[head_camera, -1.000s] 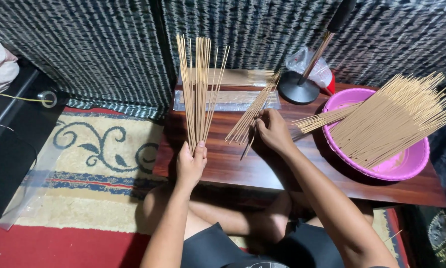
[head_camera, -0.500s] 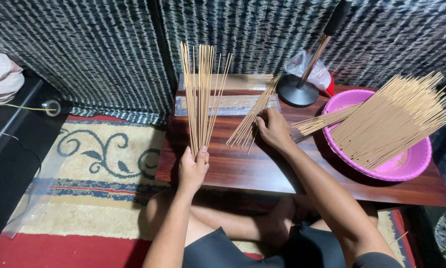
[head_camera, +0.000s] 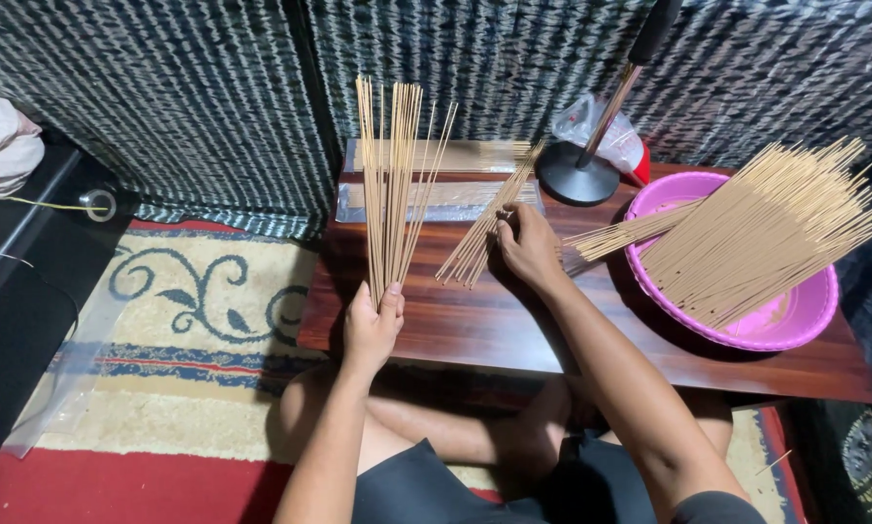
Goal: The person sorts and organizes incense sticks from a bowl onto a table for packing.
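Holding a fanned bundle of thin sticks point(head_camera: 392, 184) upright above the desk point(head_camera: 475, 325), the left hand point(head_camera: 371, 325) grips it closed at the base. Right hand point(head_camera: 525, 245) pinches a smaller sheaf point(head_camera: 484, 233) (light, brittle; grasp low, gently).

arms: both bare from shoulder to wrist; no sleeves in view
left hand point(head_camera: 371, 325): bare; no glove, no watch or bracelet showing
right hand point(head_camera: 528, 247): bare; no glove; wrist plain
clothing: dark grey garment at the lower edge, covering the lap and trunk; matte cloth, no pattern visible
legs: bare below the garment; no socks or shoes visible
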